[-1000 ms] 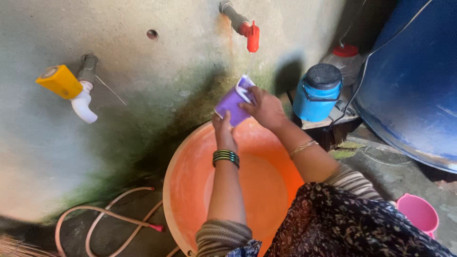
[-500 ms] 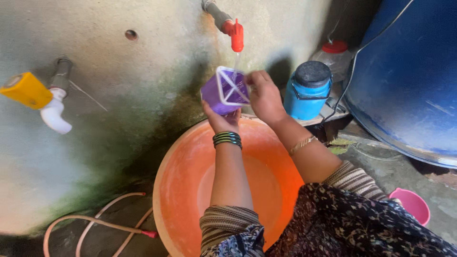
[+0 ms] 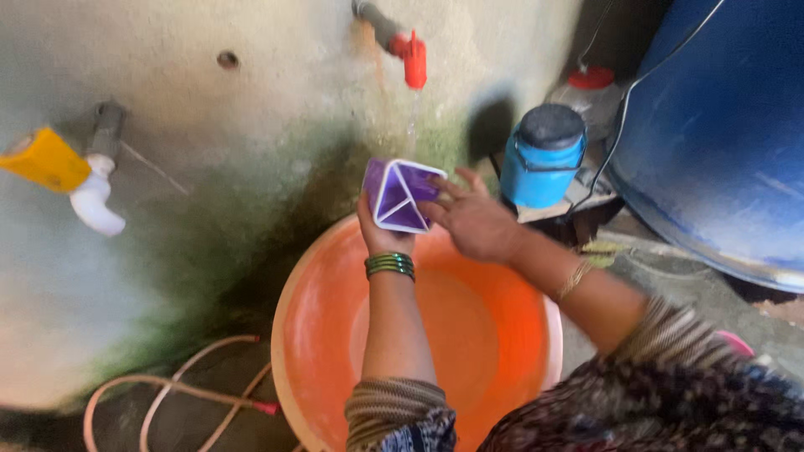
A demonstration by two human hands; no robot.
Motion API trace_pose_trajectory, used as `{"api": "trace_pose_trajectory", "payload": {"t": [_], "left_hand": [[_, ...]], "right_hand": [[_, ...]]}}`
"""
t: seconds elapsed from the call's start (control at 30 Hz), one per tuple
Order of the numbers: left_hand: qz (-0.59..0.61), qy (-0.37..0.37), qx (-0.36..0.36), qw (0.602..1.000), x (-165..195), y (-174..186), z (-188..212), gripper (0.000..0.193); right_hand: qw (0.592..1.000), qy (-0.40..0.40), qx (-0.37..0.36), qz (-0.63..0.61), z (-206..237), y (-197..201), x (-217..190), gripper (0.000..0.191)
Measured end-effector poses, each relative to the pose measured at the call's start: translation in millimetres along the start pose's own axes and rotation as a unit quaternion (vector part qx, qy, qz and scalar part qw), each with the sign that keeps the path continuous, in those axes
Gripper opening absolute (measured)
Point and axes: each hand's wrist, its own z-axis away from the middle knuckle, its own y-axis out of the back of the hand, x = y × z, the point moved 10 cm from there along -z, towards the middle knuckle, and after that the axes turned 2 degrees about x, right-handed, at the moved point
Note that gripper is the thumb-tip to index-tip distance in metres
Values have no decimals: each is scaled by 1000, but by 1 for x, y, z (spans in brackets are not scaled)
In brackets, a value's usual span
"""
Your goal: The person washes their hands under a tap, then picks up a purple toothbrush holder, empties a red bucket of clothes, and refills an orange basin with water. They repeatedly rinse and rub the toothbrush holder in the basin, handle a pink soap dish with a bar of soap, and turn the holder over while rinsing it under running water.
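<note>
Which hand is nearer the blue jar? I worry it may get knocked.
Right. The right hand is just beside the blue jar; the left hand holds the purple box, farther away.

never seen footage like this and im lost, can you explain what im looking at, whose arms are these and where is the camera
There is no machine here. The camera is worn on a person's head and looks down, so the two arms reaching out from the bottom of the picture are that person's own bare arms.

The left hand, with green bangles on its wrist, holds a small purple container with white edges. The right hand touches its side. They hold it up under a red tap that sticks out of a stained wall, with a thin stream of water falling from it.

Below the hands sits a large orange basin. To the right stand a blue jar with a dark lid and part of a big blue drum. On the left of the wall is another tap, yellow and white, and a pale hose lies on the ground.
</note>
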Motion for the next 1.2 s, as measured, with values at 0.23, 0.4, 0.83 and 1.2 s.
{"api": "trace_pose_trajectory", "payload": {"t": [0.23,0.4,0.83,1.2], "left_hand": [[-158,69,171,970,-12,26,29,71],[-83,-37,81,993,-4,27,42,70],[-37,11,188,981,-6,48,11,75],[21,-60,27,998,-8,32,28,65]], "right_hand": [[985,-53,-156,56,-12,-34,5,43],[905,-286,-240,-205,-15,-78,12,43],[987,-108,-59,-102,-54,-42,46,34],[917,-146,60,-368,-43,-7,10,21]]}}
